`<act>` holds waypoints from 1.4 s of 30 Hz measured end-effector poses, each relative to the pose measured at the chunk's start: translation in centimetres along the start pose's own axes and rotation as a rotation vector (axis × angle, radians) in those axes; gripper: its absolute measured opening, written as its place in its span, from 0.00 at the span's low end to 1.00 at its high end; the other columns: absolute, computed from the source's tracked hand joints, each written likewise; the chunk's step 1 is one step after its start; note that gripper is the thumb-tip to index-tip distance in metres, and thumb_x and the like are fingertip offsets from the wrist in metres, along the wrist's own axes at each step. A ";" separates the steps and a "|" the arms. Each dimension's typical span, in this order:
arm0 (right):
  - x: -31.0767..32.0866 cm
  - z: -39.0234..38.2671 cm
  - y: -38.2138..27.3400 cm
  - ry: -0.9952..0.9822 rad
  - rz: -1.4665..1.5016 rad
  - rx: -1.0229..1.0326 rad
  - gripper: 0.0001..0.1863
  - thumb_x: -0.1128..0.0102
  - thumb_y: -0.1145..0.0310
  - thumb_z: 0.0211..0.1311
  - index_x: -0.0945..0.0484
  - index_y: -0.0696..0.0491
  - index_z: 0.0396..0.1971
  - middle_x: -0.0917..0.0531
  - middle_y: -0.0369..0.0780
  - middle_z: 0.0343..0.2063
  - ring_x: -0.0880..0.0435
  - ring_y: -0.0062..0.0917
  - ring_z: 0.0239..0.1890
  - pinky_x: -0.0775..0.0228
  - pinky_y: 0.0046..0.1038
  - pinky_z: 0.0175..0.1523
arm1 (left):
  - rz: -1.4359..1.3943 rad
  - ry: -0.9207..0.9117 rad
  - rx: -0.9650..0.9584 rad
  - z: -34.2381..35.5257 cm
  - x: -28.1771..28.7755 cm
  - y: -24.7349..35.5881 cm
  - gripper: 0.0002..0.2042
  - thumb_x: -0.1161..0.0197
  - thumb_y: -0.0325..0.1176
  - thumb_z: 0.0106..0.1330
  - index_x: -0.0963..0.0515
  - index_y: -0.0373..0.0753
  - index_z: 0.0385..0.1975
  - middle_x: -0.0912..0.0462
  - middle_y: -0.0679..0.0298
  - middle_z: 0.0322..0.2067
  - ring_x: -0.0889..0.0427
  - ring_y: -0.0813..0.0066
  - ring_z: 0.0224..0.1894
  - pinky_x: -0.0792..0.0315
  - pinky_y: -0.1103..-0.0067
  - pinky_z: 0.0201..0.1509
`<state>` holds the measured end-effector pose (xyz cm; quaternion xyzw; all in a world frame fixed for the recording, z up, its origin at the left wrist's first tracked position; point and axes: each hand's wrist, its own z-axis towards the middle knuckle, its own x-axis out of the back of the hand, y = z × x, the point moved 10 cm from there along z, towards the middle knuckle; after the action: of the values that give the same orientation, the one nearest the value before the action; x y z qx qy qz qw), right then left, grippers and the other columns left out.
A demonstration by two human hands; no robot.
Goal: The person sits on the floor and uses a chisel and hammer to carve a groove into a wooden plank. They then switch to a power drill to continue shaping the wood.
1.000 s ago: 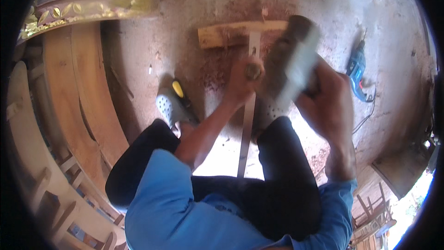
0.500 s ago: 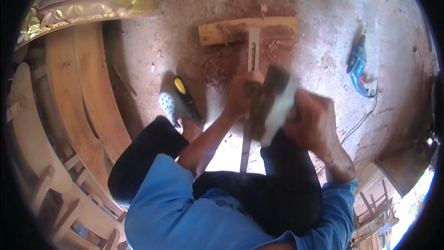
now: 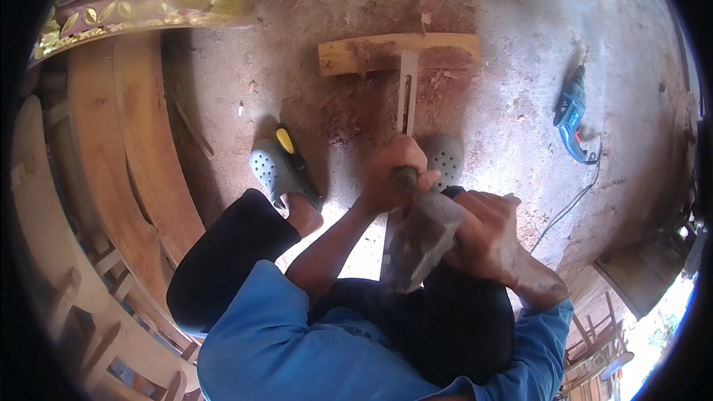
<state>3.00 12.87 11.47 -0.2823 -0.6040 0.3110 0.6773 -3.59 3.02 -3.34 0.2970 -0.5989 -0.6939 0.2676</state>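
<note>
My left hand (image 3: 388, 174) is wrapped round a chisel's dark handle (image 3: 405, 178), held over a long pale wooden strip (image 3: 408, 96) with a narrow slot. The strip's far end rests on a short orange-brown wooden block (image 3: 356, 56); its near part runs between my legs, partly hidden. My right hand (image 3: 486, 236) is closed on a hammer with a bulky, scuffed head (image 3: 425, 241), which is just below my left hand and covers part of the strip. The chisel's blade is hidden.
My grey clogs (image 3: 271, 167) stand on the dusty floor among wood shavings. A blue drill (image 3: 570, 111) with a cord lies at right. Long boards (image 3: 108, 134) and pale chair-like frames (image 3: 56, 223) are at left, below a gilded carved panel (image 3: 119, 11). More wooden pieces are at lower right.
The hammer has come down toward my lap from near the block, with my right hand lower. My left hand has slid down along the strip toward my body, still gripping the chisel.
</note>
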 end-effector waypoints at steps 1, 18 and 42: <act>-1.3 0.2 1.7 -0.077 -0.075 -0.120 0.14 0.28 0.70 0.45 0.21 0.53 0.33 0.23 0.37 0.24 0.17 0.33 0.24 0.24 0.37 0.28 | -0.021 0.004 0.057 0.1 0.1 -0.8 0.11 0.24 0.26 0.55 0.23 0.43 0.27 0.22 0.64 0.26 0.21 0.64 0.30 0.29 0.70 0.38; 0.3 -5.7 8.9 0.145 0.101 -0.638 0.15 0.26 0.74 0.47 0.17 0.54 0.38 0.14 0.45 0.26 0.11 0.41 0.28 0.19 0.37 0.35 | 0.216 -0.114 0.047 0.6 -0.1 -3.3 0.11 0.26 0.30 0.61 0.25 0.40 0.27 0.25 0.64 0.23 0.23 0.71 0.27 0.30 0.75 0.33; -3.6 -20.3 15.9 0.365 0.429 -1.368 0.10 0.34 0.71 0.58 0.20 0.61 0.35 0.20 0.37 0.19 0.23 0.18 0.19 0.32 0.26 0.25 | -0.564 0.053 -0.079 12.5 6.1 12.1 0.18 0.33 0.50 0.71 0.30 0.46 0.46 0.23 0.63 0.37 0.19 0.79 0.30 0.23 0.78 0.24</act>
<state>21.61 20.25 -5.15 -0.8006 -0.4720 -0.0613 0.3639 -16.74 5.33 9.43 0.4593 -0.4580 -0.7557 0.0907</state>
